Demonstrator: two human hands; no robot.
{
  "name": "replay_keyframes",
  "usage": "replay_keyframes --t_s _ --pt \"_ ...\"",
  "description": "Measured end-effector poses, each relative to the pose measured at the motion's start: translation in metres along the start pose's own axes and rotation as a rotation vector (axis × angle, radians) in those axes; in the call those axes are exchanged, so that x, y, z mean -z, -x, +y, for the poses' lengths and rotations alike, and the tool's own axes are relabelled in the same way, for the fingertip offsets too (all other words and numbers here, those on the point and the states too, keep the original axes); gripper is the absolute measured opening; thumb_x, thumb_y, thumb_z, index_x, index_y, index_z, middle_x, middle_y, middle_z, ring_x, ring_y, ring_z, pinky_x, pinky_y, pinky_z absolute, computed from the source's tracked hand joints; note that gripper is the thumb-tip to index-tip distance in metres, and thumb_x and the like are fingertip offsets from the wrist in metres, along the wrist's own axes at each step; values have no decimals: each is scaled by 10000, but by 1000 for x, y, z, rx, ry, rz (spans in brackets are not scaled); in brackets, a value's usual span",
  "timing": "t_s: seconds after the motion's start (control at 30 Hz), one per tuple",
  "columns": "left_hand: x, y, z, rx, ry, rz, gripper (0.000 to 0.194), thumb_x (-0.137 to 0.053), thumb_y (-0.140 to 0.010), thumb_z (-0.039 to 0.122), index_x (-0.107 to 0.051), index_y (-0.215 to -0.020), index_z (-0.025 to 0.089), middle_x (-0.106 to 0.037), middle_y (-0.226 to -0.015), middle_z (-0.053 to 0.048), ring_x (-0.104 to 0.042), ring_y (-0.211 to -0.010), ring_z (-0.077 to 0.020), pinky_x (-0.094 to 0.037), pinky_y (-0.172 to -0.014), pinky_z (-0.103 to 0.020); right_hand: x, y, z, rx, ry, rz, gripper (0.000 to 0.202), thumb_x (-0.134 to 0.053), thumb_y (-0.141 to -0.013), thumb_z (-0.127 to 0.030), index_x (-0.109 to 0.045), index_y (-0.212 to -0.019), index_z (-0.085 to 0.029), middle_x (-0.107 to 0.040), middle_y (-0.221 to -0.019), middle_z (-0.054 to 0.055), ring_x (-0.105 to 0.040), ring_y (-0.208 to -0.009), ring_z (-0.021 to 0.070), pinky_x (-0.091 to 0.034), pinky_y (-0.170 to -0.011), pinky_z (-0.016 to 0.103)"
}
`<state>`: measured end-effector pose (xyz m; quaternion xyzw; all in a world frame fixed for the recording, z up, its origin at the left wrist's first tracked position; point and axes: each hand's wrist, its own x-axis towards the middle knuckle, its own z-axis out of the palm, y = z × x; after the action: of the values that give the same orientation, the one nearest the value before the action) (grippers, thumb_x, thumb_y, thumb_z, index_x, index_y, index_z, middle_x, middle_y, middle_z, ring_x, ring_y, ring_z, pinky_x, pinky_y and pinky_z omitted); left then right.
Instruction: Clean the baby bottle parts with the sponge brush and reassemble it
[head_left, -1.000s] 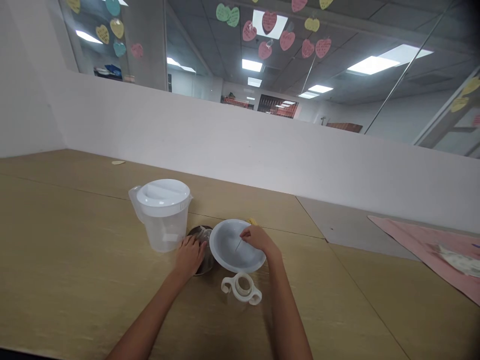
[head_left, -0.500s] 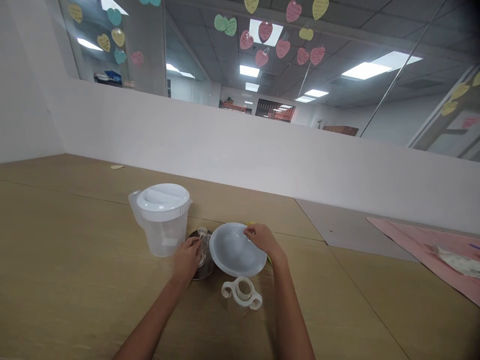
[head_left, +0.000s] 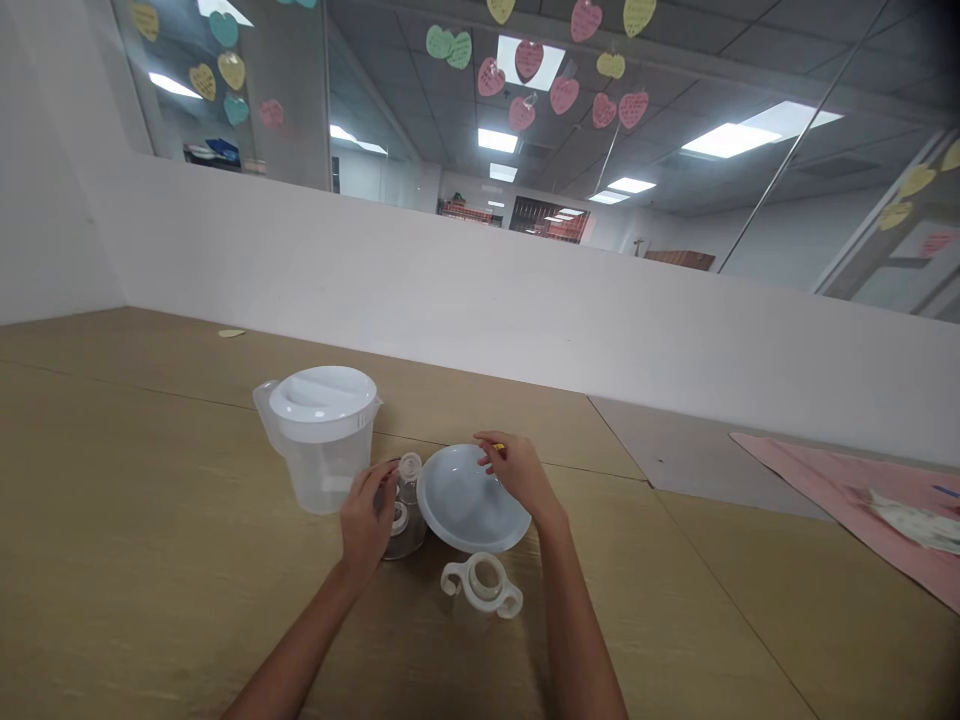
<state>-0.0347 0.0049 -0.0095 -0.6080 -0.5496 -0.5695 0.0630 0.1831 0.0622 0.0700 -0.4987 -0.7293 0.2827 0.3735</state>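
My left hand (head_left: 369, 515) is beside a small clear bottle with a round whitish top (head_left: 410, 467), its fingertips close together at the bottle's edge; whether they grip it is unclear. A dark round tray (head_left: 405, 543) lies under the small bottles, partly hidden by this hand. Over the far right rim of a pale blue-grey bowl (head_left: 465, 505) is my right hand (head_left: 514, 470), its fingers apart and nothing visible in them. In front of the bowl stands a clear bottle with a white two-handled collar (head_left: 484, 580).
A clear pitcher with a white lid (head_left: 326, 430) stands left of the bowl. On the right a pink cloth (head_left: 832, 465) lies on the table (head_left: 187, 530) with a white item on it. A white wall (head_left: 450, 290) borders the table's far edge.
My left hand has drawn slightly left, and the small bottle's top now shows upright beside it. My right hand has moved up a little, and its fingers have spread.
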Motion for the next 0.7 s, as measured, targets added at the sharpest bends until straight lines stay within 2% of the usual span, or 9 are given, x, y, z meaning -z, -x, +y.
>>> replay_keyframes --t_s 0.1,0.2,0.3,0.43,0.5,0.57,0.7 --pt "2 0 6 -24 50 -21 258 -416 -886 318 -638 -947 200 -669 -944 -55 -632 -854 -176 -515 -783 -294 -1 3 -6 32 -11 28 310 -427 -835 -150 -590 -1098 -168 -616 -959 51 -643 -649 106 -507 -537 199" --pt "3 1 13 -55 118 -42 240 -433 -869 296 -648 -928 205 -674 -926 -48 -639 -850 -173 -526 -778 -294 0 6 -10 61 -9 69 439 -413 -806 -114 -484 -1231 -199 -569 -916 17 -624 -603 85 -509 -559 206" --pt "3 3 17 -97 192 -40 233 -443 -849 290 -647 -906 190 -680 -912 -58 -645 -833 -177 -541 -747 -300 1 8 -14 56 -7 100 541 -417 -802 -118 -364 -1329 -227 -546 -887 -1 -618 -592 83 -510 -587 214" --pt "0 8 20 -145 297 -63 190 -484 -822 268 -650 -857 184 -689 -895 -61 -651 -819 -176 -543 -744 -296 3 9 -18 61 -22 138 592 -426 -804 -130 -290 -1374 -219 -545 -873 -3 -625 -607 95 -514 -622 234" --pt "-3 12 22 -147 330 -129 169 -490 -815 229 -649 -856 188 -690 -889 -56 -651 -814 -167 -540 -741 -281 4 10 -20 70 -29 154 585 -432 -805 -135 -306 -1370 -217 -555 -871 -2 -626 -608 94 -512 -632 235" --pt "-5 15 22 -146 353 -205 173 -485 -806 183 -643 -876 190 -690 -896 -56 -649 -825 -161 -533 -749 -271 5 11 -23 71 -13 158 545 -459 -792 -139 -387 -1327 -213 -576 -841 -6 -628 -614 98 -505 -633 230" --pt "-8 22 21 -151 339 -300 251 -458 -764 113 -623 -937 189 -688 -942 -58 -640 -887 -167 -516 -797 -278 7 13 -30 61 49 123 327 -552 -735 -156 -623 -1051 -200 -638 -747 -5 -632 -653 133 -499 -642 246"
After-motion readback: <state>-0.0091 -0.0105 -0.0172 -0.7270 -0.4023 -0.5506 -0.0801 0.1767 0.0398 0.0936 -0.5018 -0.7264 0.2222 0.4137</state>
